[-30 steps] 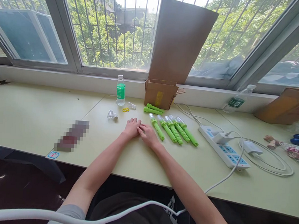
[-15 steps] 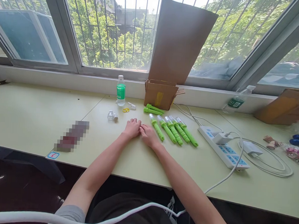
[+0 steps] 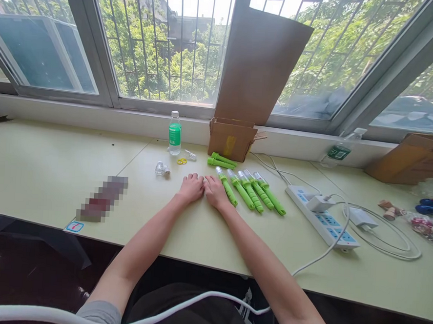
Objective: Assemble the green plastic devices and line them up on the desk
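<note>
My left hand (image 3: 192, 187) lies palm down on the pale table, fingers stretched forward and holding nothing. Close beside it rests my right hand (image 3: 215, 191), also palm down with its fingers out; the thumbs are near each other. Just right of my right hand lies a row of several green plastic tubes with clear caps (image 3: 249, 189). Behind them, two green tubes without clear caps (image 3: 222, 161) sit by a cardboard box. Small clear plastic pieces (image 3: 160, 168) and yellow rings (image 3: 182, 161) lie beyond my left hand.
A water bottle (image 3: 174, 136) stands at the back, near the cardboard box (image 3: 232, 142). To the right are a power strip (image 3: 319, 214) with chargers and looped cables, and another bottle (image 3: 339, 152). A white cable (image 3: 178, 311) crosses in front of my body. A blurred patch (image 3: 102, 199) covers something left.
My right hand's fingers have swung forward and straightened, away from the left fingers. The left hand stays nearly in place, and the tubes lie as before.
</note>
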Motion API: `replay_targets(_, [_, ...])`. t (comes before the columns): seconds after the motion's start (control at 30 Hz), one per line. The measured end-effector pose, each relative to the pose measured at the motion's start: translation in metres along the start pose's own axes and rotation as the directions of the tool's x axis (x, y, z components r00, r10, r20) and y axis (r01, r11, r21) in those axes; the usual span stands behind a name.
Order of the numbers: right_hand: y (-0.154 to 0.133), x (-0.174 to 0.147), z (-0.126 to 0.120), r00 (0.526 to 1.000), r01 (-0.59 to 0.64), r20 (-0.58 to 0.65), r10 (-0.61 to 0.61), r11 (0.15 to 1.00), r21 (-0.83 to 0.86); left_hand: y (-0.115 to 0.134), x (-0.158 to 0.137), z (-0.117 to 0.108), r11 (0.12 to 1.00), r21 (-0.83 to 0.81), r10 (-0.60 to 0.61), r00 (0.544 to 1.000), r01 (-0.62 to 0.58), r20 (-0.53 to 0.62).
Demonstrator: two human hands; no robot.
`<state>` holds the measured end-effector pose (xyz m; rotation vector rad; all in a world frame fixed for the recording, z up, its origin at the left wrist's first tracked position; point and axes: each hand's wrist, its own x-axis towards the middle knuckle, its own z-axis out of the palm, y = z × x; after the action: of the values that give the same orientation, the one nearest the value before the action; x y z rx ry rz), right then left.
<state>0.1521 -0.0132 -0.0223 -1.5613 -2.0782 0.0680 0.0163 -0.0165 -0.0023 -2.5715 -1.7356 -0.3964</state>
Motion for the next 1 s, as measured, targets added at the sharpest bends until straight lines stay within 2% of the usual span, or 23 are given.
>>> replay_targets(0.33, [0.001,0.027,0.004,0.997,-0.076,-0.003,0.076,0.994,-0.081,-0.001,0.001,0.001,1.000,-0.005,0.000,1.000,0.000,-0.011])
replay_targets(0.83, [0.014,0.072,0.014,0.999,-0.022,0.039,0.032,0.969,-0.244,-0.002,0.001,0.002,1.000,0.002,0.006,0.999,-0.006,-0.032])
replay_targets(1.0, [0.019,0.086,0.019,0.990,-0.062,0.105,0.095,0.959,-0.278,-0.002,0.000,0.001,1.000,-0.013,0.005,0.999,-0.005,-0.032])
